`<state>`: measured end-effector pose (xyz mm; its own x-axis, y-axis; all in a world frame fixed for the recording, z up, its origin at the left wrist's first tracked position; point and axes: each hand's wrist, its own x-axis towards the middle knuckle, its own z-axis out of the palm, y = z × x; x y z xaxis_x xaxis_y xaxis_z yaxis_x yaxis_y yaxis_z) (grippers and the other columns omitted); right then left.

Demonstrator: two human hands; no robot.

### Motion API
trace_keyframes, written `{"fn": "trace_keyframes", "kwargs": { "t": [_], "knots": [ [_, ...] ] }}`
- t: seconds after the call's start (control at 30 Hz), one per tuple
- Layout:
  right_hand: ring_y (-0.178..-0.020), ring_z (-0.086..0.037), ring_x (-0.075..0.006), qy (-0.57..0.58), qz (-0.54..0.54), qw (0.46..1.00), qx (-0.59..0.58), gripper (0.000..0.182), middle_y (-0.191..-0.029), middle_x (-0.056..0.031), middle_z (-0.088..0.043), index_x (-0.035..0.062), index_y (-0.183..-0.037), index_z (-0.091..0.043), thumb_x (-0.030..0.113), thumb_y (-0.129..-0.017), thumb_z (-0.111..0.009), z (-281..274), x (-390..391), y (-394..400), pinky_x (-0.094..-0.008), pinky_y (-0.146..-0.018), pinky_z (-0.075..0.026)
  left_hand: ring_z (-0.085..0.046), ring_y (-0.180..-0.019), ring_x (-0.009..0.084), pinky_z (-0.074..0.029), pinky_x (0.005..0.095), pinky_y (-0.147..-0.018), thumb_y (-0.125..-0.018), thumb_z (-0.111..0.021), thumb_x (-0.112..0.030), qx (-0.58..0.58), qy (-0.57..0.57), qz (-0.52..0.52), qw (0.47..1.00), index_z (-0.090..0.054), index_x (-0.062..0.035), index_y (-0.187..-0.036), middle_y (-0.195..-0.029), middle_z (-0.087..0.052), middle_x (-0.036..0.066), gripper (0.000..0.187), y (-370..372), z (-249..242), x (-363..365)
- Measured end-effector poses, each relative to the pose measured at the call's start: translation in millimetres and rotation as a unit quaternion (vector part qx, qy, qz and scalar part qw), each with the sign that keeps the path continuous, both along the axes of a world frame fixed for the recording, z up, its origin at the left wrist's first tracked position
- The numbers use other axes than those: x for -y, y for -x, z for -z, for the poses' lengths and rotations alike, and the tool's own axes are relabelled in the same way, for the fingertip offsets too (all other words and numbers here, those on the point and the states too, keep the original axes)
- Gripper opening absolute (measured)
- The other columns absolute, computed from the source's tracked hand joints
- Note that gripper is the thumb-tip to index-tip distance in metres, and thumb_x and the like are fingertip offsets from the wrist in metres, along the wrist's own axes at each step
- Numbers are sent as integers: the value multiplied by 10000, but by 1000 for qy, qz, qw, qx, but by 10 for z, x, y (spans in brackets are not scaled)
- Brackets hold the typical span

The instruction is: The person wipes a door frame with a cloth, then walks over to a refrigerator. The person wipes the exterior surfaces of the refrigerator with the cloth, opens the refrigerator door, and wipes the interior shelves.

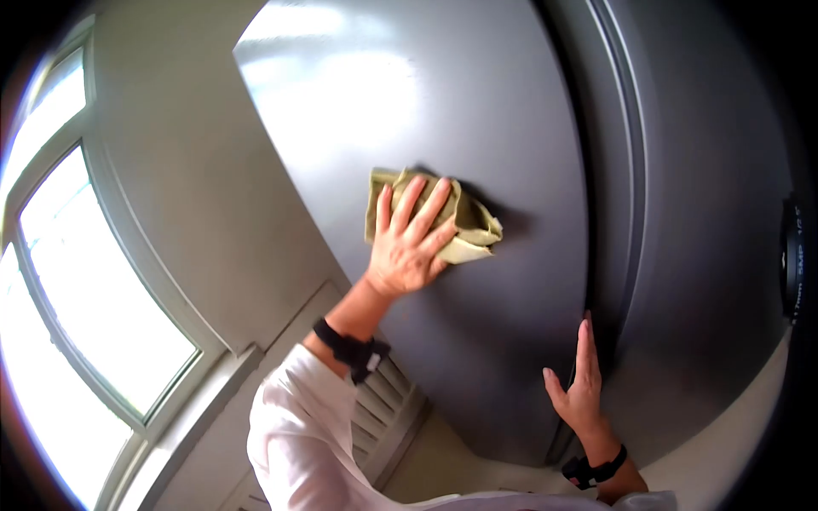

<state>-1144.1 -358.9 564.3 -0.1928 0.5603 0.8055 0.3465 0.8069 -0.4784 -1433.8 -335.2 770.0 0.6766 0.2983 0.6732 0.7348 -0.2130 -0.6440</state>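
A yellow-green cloth (469, 223), folded and creased, lies against the grey door (503, 102) of what looks like a refrigerator. Over it, my left hand (407, 247) presses with fingers spread, keeping the cloth flat to the door's surface. Lower and to the right, my right hand (583, 396) rests by the door's vertical edge. Its fingers stretch upward along the gap and its thumb stands apart over the door front; I see nothing held in it. Each wrist wears a black strap, the left one (348, 347) and the right one (595, 467).
A second grey door panel (707, 170) stands right of the dark gap (588, 213). On the left are a bright window (102, 238) with a sill (200, 426) and a plain wall (187, 153). Low behind my left arm is a slatted white panel (383, 400).
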Motion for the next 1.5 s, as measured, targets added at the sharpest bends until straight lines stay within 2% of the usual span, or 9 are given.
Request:
{"fn": "trace_keyframes", "kwargs": {
  "t": [0.1, 0.23, 0.5, 0.63, 0.77, 1.0, 1.13, 1.33, 1.5],
  "knots": [
    [-1317, -331, -448, -25, 4, 1000, -5, 812, -1448, -327, -232, -67, -1436, -171, 153, -805, -632, 4, 61, 34, -439, -1063, -346, -289, -1362, 376, -200, 575, -1079, -856, -553, -234, 25, -138, 71, 988, -458, -127, -1353, -1470, -343, 144, 518, 73, -864, -130],
    [-1309, -342, -451, -33, 19, 999, -9, 816, -1447, -324, -235, -65, -1437, -174, 168, -805, -635, 16, 29, 44, -436, -1058, -354, -279, -1360, 369, -215, 489, -1089, -965, -336, -428, 206, -236, 22, 950, -429, -49, -1367, -1460, -343, 175, 560, 226, -2120, -302],
    [-1315, -334, -450, -21, -35, 999, -15, 834, -1448, -323, -235, -62, -1437, -182, 168, -785, -649, -22, 4, -35, -438, -1059, -349, -267, -1371, 364, -167, 562, -1105, -895, -459, -335, 30, -107, -10, 994, -456, -181, -1372, -1472, -332, 150, 501, -357, -513, -87],
    [-1311, -342, -445, -33, -31, 999, -20, 837, -1446, -315, -249, -50, -1439, -189, 163, -776, -654, 8, -19, -21, -434, -1050, -362, -298, -1369, 315, -236, 555, -1089, -839, -505, -268, -83, -147, 25, 985, -459, -245, -1366, -1463, -373, 80, 530, -184, -1199, -169],
    [-1306, -351, -441, -41, -5, 999, -15, 842, -1444, -311, -256, -43, -1440, -195, 170, -770, -658, -13, -32, -52, -424, -1037, -380, -290, -1349, 362, -211, 474, -1086, -961, -376, -390, 168, -231, 28, 958, -444, -53, -1349, -1446, -371, 153, 518, -172, -2306, -293],
    [-1285, -380, -438, -34, -25, 999, -8, 847, -1434, -313, -267, -29, -1439, -205, 159, -757, -670, -5, -8, -90, -399, -996, -433, -233, -1394, 323, -172, 504, -1118, -951, -406, -431, 45, -140, -10, 989, -421, -153, -1395, -1495, -309, 102, 524, -673, -1228, -111],
    [-1286, -376, -441, -38, -28, 999, -10, 860, -1432, -317, -262, -27, -1440, -198, 165, -754, -679, -24, -8, -84, -394, -989, -442, -261, -1385, 305, -229, 532, -1102, -808, -618, -340, -80, -155, -32, 984, -407, -255, -1402, -1503, -302, 63, 636, -624, -1864, -91],
    [-1282, -368, -464, -34, -13, 999, -16, 865, -1425, -331, -257, -46, -1435, -190, 114, -748, -690, -19, 0, -40, -419, -1004, -422, -281, -1356, 357, -205, 456, -1113, -931, -434, -277, 144, -270, 1, 952, -410, -23, -1366, -1450, -357, 161, 504, -1069, -2888, -344],
    [-1289, -358, -464, -27, -33, 999, -29, 855, -1423, -330, -264, -52, -1433, -186, 108, -756, -683, 23, -15, -11, -426, -1023, -399, -243, -1368, 379, -160, 553, -1098, -904, -471, -360, 55, -142, 27, 988, -400, -68, -1393, -1478, -321, 147, 573, -1520, -1629, -161]
  ]
}}
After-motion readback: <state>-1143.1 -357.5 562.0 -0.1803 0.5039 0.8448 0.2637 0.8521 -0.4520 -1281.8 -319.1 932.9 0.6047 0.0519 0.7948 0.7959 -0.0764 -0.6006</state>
